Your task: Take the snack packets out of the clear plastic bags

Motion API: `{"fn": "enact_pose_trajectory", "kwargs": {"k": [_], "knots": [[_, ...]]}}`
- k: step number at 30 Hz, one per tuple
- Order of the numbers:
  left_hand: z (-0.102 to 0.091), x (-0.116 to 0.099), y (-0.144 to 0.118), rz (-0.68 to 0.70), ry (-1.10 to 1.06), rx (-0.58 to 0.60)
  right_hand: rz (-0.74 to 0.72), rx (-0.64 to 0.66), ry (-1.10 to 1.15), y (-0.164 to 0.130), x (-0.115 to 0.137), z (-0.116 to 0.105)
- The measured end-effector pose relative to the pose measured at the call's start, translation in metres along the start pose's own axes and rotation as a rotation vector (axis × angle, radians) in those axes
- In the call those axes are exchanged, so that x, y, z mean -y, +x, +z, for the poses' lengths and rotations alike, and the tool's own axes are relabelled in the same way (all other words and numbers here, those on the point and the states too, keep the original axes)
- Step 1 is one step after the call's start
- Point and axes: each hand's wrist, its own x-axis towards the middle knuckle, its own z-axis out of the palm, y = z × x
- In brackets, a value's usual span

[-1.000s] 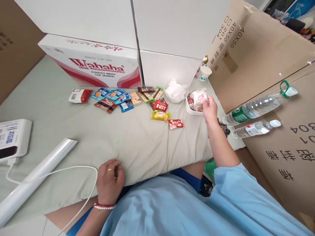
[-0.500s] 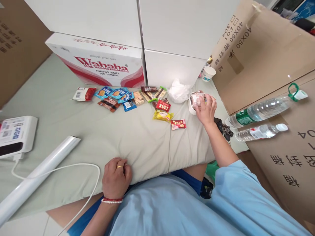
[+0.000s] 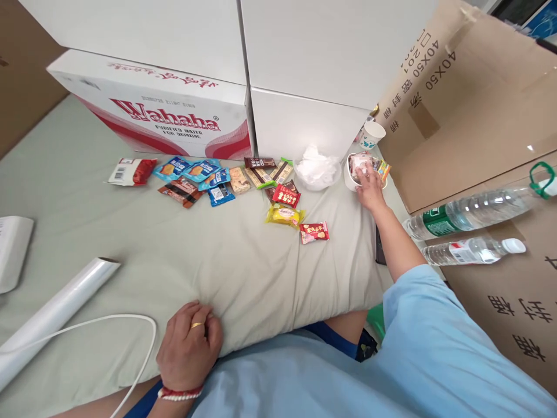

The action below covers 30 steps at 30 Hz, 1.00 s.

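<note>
My right hand [image 3: 369,188] reaches into a white bowl [image 3: 348,181] of small wrapped snacks, its fingers apart and touching a pinkish packet [image 3: 360,159]. A colourful packet [image 3: 383,169] shows at the bowl's right side. Part of the bowl is hidden by the hand. My left hand [image 3: 189,343] rests near the front edge of the cloth-covered surface, fingers curled in, with nothing visible in it. Left of the bowl sits a clear bowl [image 3: 317,174] holding white crumpled plastic. A red packet [image 3: 314,232] and a yellow packet [image 3: 285,215] lie in front of it.
Several snacks, including blue packets [image 3: 201,170] and a red-white packet [image 3: 132,172], lie along the Wahaha box [image 3: 165,122]. A paper cup [image 3: 372,133] stands behind the white bowl. Two bottles [image 3: 474,210] lie by the cardboard at right. A shiny roll [image 3: 65,313] and white cable [image 3: 150,331] are left.
The view has shifted slightly. The white bowl sits a little farther right of the clear bowl, and my right hand has moved with it. My left hand stays resting at the front edge.
</note>
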Motion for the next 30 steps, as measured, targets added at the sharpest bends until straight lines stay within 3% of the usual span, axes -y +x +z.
{"fn": "enact_pose_trajectory", "kwargs": {"k": [9, 17, 21, 23, 28, 30], "knots": [[-0.003, 0.003, -0.003, -0.008, 0.028, 0.046, -0.020, -0.025, 0.132, 0.109, -0.021, 0.016], [-0.004, 0.003, -0.002, -0.008, 0.021, 0.063, -0.033, 0.010, 0.134, 0.166, -0.030, 0.017], [-0.004, 0.003, -0.003, -0.011, 0.009, 0.067, 0.034, 0.080, 0.106, 0.169, -0.018, 0.008], [-0.005, 0.003, -0.002, 0.000, 0.012, 0.061, 0.078, 0.053, 0.097, 0.161, -0.009, 0.000], [-0.003, 0.002, -0.002, 0.007, -0.012, 0.032, 0.236, -0.368, 0.245, 0.128, 0.012, -0.033], [-0.002, 0.002, -0.003, 0.004, -0.033, 0.028, 0.211, -0.401, 0.360, 0.115, 0.025, -0.049]]}}
